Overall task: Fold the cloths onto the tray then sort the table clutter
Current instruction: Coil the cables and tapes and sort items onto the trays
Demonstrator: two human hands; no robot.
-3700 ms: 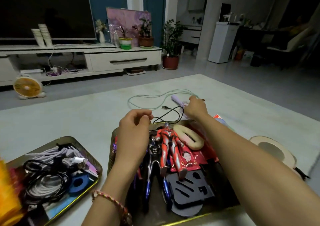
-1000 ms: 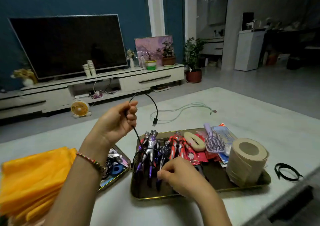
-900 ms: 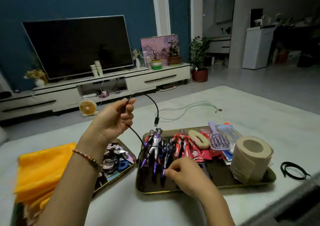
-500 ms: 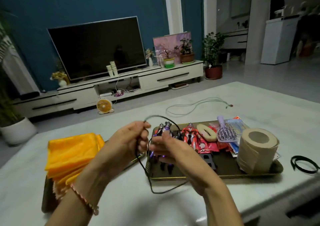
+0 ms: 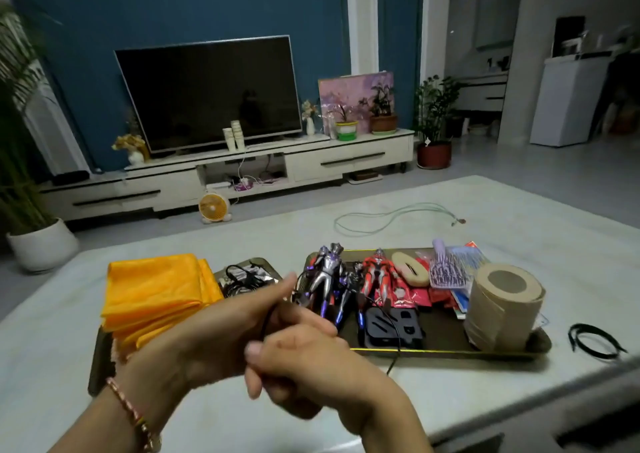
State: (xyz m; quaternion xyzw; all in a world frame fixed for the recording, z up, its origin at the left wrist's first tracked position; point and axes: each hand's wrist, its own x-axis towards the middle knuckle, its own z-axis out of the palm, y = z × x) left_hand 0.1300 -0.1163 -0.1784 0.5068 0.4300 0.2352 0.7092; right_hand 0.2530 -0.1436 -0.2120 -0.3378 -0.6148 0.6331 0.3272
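Both my left hand (image 5: pixel 221 328) and right hand (image 5: pixel 311 366) pinch the black cable (image 5: pixel 398 340); the tray of cables (image 5: pixel 266 264) lies just beyond the left.

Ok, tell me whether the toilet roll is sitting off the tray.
No, the toilet roll stands on the right end of the tray.

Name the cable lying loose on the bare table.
The pale green cable, looped beyond the toy tray; the black cable is gripped by the left hand and right hand.
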